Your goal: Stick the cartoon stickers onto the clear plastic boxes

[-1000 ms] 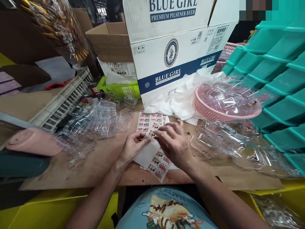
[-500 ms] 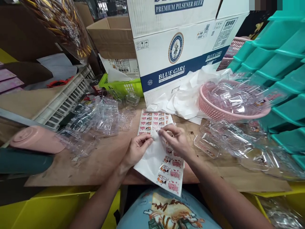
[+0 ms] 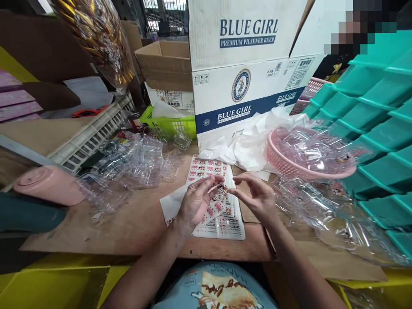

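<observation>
My left hand [image 3: 197,201] is raised over a sticker sheet [image 3: 222,216] and pinches a small sticker [image 3: 221,189] between thumb and fingertips. My right hand [image 3: 257,198] hovers just to the right, fingers loosely curled, nothing in it that I can see. A second sheet of pink and red stickers [image 3: 206,166] lies flat on the brown board [image 3: 135,223] just beyond. A white backing sheet [image 3: 170,205] sticks out under my left hand.
Clear plastic boxes [image 3: 135,161] are heaped on the left and right [image 3: 322,206]. A pink basket [image 3: 289,165] holds more of them. A Blue Girl beer carton [image 3: 244,86], white paper [image 3: 247,141], a green basket [image 3: 174,124] and teal crates [image 3: 370,124] ring the board.
Both hands have lifted off the sticker sheet; the folded-back sheet now lies flat on the board. My left hand has come away pinching a small sticker.
</observation>
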`<control>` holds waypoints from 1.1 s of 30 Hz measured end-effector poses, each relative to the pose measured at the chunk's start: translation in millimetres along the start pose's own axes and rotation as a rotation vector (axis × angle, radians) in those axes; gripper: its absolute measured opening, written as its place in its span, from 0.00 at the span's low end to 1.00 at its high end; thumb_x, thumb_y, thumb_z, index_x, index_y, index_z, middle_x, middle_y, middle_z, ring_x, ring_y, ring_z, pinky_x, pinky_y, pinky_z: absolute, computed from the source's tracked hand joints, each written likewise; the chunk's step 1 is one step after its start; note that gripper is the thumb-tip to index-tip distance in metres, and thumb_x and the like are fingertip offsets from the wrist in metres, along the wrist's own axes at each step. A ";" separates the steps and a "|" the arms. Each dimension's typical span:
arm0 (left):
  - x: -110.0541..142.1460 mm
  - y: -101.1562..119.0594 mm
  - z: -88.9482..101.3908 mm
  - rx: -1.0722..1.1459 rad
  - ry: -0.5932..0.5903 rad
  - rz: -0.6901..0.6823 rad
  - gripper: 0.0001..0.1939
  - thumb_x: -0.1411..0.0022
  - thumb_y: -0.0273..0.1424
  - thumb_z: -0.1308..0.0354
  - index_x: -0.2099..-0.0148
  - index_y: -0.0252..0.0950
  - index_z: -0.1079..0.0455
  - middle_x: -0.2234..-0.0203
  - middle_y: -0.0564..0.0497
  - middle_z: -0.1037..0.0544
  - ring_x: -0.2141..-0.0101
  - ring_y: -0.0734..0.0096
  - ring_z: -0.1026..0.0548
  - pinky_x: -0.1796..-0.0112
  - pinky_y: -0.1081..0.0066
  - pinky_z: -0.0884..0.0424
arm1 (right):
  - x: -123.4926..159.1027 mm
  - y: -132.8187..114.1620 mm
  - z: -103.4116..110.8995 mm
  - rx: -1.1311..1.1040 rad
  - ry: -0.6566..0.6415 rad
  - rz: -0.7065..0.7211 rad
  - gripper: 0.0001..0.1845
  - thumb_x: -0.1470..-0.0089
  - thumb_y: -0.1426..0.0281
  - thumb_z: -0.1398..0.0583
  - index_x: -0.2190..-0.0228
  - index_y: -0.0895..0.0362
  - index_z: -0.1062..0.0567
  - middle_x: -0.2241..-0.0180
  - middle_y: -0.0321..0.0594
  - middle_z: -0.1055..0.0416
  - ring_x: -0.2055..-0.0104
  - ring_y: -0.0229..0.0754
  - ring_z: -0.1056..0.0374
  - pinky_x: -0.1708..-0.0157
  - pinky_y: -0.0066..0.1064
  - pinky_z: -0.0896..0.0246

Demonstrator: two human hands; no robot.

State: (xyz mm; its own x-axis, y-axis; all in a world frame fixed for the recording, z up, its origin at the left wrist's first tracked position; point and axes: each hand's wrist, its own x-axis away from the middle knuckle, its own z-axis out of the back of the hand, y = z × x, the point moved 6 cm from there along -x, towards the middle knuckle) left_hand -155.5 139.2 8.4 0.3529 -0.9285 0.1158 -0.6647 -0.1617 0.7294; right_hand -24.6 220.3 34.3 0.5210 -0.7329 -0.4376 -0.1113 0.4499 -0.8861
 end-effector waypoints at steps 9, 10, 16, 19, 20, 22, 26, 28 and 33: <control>17.8 40.1 23.7 -1.241 0.061 -0.634 0.33 0.39 0.41 0.37 0.35 0.36 0.37 0.45 0.39 0.32 0.43 0.54 0.33 0.43 0.56 0.34 | 23.3 17.9 -6.3 -0.290 0.260 -0.295 0.09 0.48 0.63 0.32 0.67 0.55 0.19 0.67 0.40 0.24 0.64 0.41 0.28 0.63 0.33 0.30; 15.1 53.2 34.2 -1.404 0.135 -0.695 0.36 0.39 0.41 0.38 0.32 0.35 0.41 0.44 0.37 0.33 0.43 0.53 0.34 0.43 0.55 0.33 | 21.4 12.9 -0.2 -0.214 0.287 -0.246 0.08 0.47 0.64 0.32 0.66 0.55 0.20 0.66 0.39 0.25 0.64 0.40 0.28 0.63 0.32 0.30; -25.8 108.6 94.4 -1.771 0.368 -0.613 0.21 0.41 0.23 0.40 0.45 0.29 0.30 0.49 0.33 0.28 0.42 0.41 0.37 0.44 0.45 0.37 | 14.8 -5.7 -24.5 -0.054 0.076 -0.164 0.22 0.41 0.62 0.38 0.45 0.49 0.30 0.50 0.46 0.30 0.49 0.47 0.31 0.54 0.39 0.31; -30.5 118.7 104.9 -1.631 0.364 -0.622 0.14 0.41 0.19 0.46 0.55 0.33 0.25 0.58 0.38 0.24 0.47 0.48 0.30 0.46 0.49 0.35 | 14.3 -9.7 -47.6 -0.016 -0.019 -0.111 0.35 0.40 0.63 0.39 0.35 0.46 0.44 0.44 0.49 0.34 0.47 0.48 0.32 0.52 0.42 0.31; -29.0 120.3 106.2 -1.570 0.359 -0.633 0.14 0.41 0.20 0.46 0.56 0.35 0.24 0.59 0.40 0.23 0.49 0.51 0.29 0.46 0.51 0.34 | 13.3 -10.1 -51.7 -0.005 -0.025 -0.087 0.38 0.40 0.63 0.39 0.33 0.46 0.48 0.44 0.49 0.35 0.48 0.48 0.31 0.52 0.43 0.31; -24.3 119.9 107.4 -1.413 0.352 -0.648 0.12 0.40 0.24 0.45 0.56 0.36 0.24 0.60 0.43 0.22 0.54 0.56 0.26 0.48 0.55 0.32 | 10.0 -10.3 -57.2 0.021 -0.033 -0.023 0.45 0.41 0.64 0.38 0.31 0.45 0.56 0.43 0.50 0.36 0.48 0.49 0.31 0.50 0.46 0.32; -17.1 99.3 101.2 -1.047 0.285 -0.578 0.14 0.40 0.34 0.41 0.53 0.33 0.25 0.60 0.43 0.19 0.59 0.62 0.22 0.55 0.62 0.26 | 1.5 -7.5 -75.9 0.118 -0.134 0.135 0.62 0.48 0.64 0.32 0.31 0.45 0.71 0.35 0.53 0.46 0.35 0.56 0.43 0.39 0.54 0.44; -14.3 84.5 94.6 -0.908 0.217 -0.499 0.16 0.41 0.36 0.39 0.53 0.32 0.25 0.61 0.43 0.18 0.60 0.63 0.21 0.57 0.64 0.25 | -3.9 -3.4 -85.6 0.155 -0.185 0.180 0.69 0.52 0.62 0.29 0.32 0.45 0.75 0.30 0.54 0.57 0.30 0.59 0.54 0.35 0.58 0.53; -3.8 55.4 85.4 -0.665 -0.028 -0.106 0.17 0.49 0.33 0.30 0.57 0.30 0.21 0.65 0.42 0.17 0.67 0.66 0.20 0.63 0.68 0.25 | -20.5 9.3 -82.0 -0.011 -0.238 0.047 0.77 0.60 0.58 0.26 0.33 0.46 0.78 0.35 0.58 0.49 0.34 0.59 0.45 0.40 0.55 0.43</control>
State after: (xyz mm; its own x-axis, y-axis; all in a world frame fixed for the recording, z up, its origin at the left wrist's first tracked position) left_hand -249.9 105.2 -9.2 0.3709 -0.9286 0.0095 -0.0770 -0.0206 0.9968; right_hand -105.7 197.7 22.5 0.6997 -0.5696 -0.4314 -0.1490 0.4741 -0.8677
